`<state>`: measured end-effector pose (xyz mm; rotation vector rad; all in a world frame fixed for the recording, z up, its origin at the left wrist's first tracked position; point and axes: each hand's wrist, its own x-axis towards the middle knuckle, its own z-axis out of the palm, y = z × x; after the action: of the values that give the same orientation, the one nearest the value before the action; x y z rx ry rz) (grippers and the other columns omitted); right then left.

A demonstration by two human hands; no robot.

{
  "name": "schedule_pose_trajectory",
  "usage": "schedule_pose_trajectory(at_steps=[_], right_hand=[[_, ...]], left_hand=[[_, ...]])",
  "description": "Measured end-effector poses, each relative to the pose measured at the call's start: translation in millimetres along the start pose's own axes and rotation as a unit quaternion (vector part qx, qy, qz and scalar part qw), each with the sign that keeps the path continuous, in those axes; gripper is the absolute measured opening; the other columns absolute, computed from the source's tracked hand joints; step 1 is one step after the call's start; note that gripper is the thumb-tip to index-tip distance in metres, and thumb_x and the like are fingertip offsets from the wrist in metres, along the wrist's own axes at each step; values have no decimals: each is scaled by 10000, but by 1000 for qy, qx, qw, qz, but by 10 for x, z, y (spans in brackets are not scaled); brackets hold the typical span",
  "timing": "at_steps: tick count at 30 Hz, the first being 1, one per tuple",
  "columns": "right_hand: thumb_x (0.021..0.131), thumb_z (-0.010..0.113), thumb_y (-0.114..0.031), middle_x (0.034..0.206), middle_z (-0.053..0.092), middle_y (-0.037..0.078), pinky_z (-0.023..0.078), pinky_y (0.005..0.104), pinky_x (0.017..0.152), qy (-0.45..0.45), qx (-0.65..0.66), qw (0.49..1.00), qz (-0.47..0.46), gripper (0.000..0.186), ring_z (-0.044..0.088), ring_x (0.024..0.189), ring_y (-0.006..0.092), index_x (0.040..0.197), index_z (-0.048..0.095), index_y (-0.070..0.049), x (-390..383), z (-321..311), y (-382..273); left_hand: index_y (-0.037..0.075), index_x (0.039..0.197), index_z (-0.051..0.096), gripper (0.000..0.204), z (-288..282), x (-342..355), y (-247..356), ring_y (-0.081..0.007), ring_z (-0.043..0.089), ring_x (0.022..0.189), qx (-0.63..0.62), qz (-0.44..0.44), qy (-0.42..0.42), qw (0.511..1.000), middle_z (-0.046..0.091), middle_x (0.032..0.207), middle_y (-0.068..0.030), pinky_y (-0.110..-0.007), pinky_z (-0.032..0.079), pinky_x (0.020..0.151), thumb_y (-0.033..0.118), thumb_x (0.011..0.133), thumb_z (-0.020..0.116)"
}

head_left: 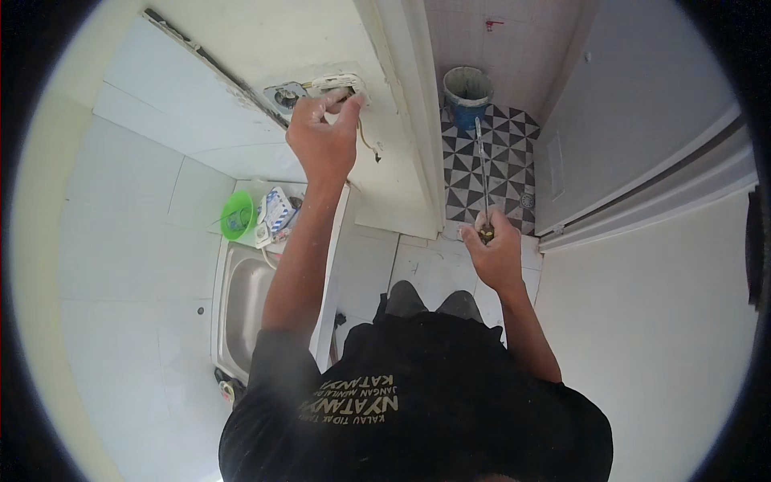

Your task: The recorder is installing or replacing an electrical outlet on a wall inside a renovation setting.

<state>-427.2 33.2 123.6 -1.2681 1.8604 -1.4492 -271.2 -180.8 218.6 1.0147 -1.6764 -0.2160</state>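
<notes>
High on the cream wall, my left hand [325,132] has its thumb and fingers curled at a rough-edged wall box opening [351,81]; what they pinch, if anything, is hidden. A metal-framed electrical socket [286,97] sits beside that opening, left of my fingers. Below my left hand a loose wire [366,138] dangles with a dark end. My right hand [498,247], lower and to the right, is closed round the handle of a long screwdriver [483,173], its shaft pointing away from me. Whitish dust covers the fingers of both hands.
Below left is a steel sink [246,293], with a green tub [238,215] and a blue-and-white packet [278,210] at its far end. Through the doorway a blue bucket [468,95] stands on patterned tiles [466,173]. A grey door [626,120] is at the right.
</notes>
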Motion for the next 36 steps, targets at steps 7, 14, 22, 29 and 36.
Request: schedule_pose_trajectory(at_steps=[7, 14, 22, 29, 36], right_hand=[[799, 733, -108, 595, 440, 52, 356, 306, 521, -34, 23, 999, 4, 301, 377, 555, 127, 742, 452, -17, 50, -88, 102], [841, 718, -174, 614, 503, 102, 419, 346, 549, -87, 15, 995, -34, 263, 478, 545, 191, 831, 500, -28, 192, 48, 185], [842, 717, -186, 603, 514, 83, 419, 350, 544, -127, 16, 991, -30, 262, 478, 528, 187, 838, 509, -27, 126, 46, 187], [867, 654, -172, 741, 579, 145, 448, 375, 627, -159, 44, 986, 13, 206, 578, 658, 264, 924, 530, -18, 68, -29, 33], [909, 570, -115, 1167, 627, 238, 464, 407, 934, -93, -57, 990, -89, 402, 615, 1069, 400, 1294, 512, -17, -59, -164, -529]], left_hand=[[7, 862, 736, 178, 113, -52, 0, -136, 556, 635, -31, -87, 13, 996, 645, 744, -70, -288, 442, 593, 144, 757, 779], [-22, 945, 729, 235, 23, 2, 41, -137, 542, 633, -45, -61, -69, 995, 639, 765, -81, -281, 460, 616, 131, 768, 761], [-63, 1006, 705, 306, 9, 12, 41, -117, 527, 617, -63, -124, -88, 986, 616, 703, -59, -273, 450, 603, 135, 777, 755], [-98, 1034, 676, 341, -85, 67, -26, -103, 492, 599, -76, -78, -166, 980, 570, 659, -29, -271, 436, 590, 142, 797, 728], [-87, 1109, 650, 378, -342, 320, -31, -83, 382, 590, -78, -85, -333, 936, 425, 612, 18, -274, 374, 557, 128, 803, 702]])
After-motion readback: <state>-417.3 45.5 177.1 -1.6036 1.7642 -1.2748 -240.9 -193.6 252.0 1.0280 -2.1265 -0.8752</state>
